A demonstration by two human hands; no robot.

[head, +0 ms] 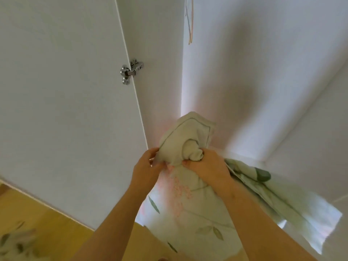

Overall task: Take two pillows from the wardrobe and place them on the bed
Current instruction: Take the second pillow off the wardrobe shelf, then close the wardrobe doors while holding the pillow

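Observation:
A pale green pillow (190, 200) with pink blossoms and leaf prints hangs in front of the open white wardrobe (254, 81). My left hand (148, 164) pinches its upper left corner. My right hand (207, 162) is clenched on the bunched top of the same pillow. A second leaf-print pillow (263, 178) lies on the wardrobe floor, just behind my right forearm and partly hidden by it. No bed is in view.
The wardrobe's open white door (66, 110) stands at the left, with a chrome hinge (130, 71). A thin hanger (189, 19) dangles at the top. Wooden floor (47, 219) lies below, and a blurred leaf-print cloth (17, 243) sits at the bottom left.

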